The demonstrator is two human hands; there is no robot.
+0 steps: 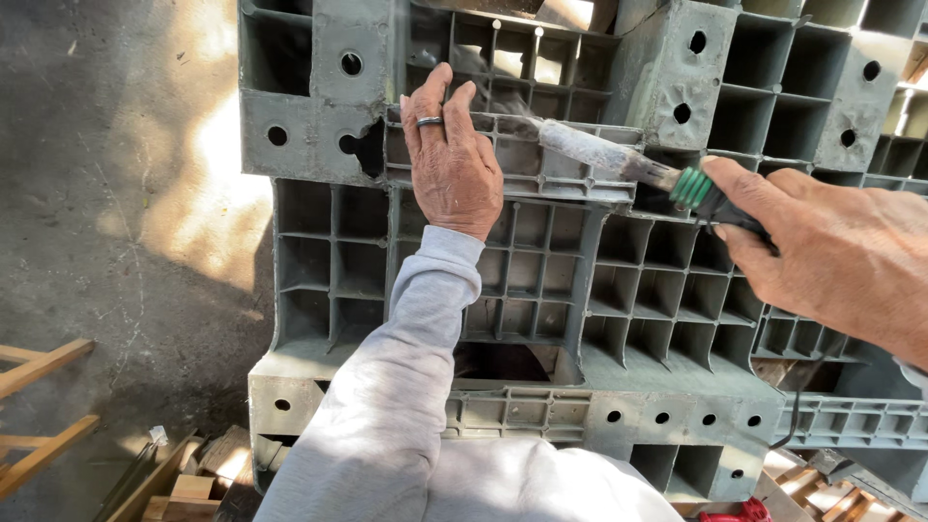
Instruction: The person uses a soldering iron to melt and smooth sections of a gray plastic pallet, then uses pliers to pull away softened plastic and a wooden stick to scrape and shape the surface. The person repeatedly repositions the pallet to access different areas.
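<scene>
A grey plastic pallet [667,319] lies underside up across most of the view, its moulded face a grid of square, open cells with thin ribs between them, dusty and scuffed. Thicker solid blocks with round drilled holes sit along its edges; near eleven o'clock one block is cracked open into a ragged dark break [365,150]. The cells I can see into hold nothing but shadow and grime.

The left hand [452,164], a ring on one finger, lies flat on a ribbed crossbar toward twelve o'clock, fingers spread and pressing down, not gripping anything; a pale grey sleeve [401,387] runs back to six o'clock.

The right hand [831,251] comes in from three o'clock, fingers curled tight around the dark handle of a heating iron [628,164]. The tool has a green ribbed collar and a long metal barrel crusted with whitish residue, its tip resting on the crossbar just beside the left fingertips, roughly at one o'clock.

Rough concrete floor [116,193] fills nine o'clock; wooden offcuts [193,478] are stacked at seven o'clock.
</scene>
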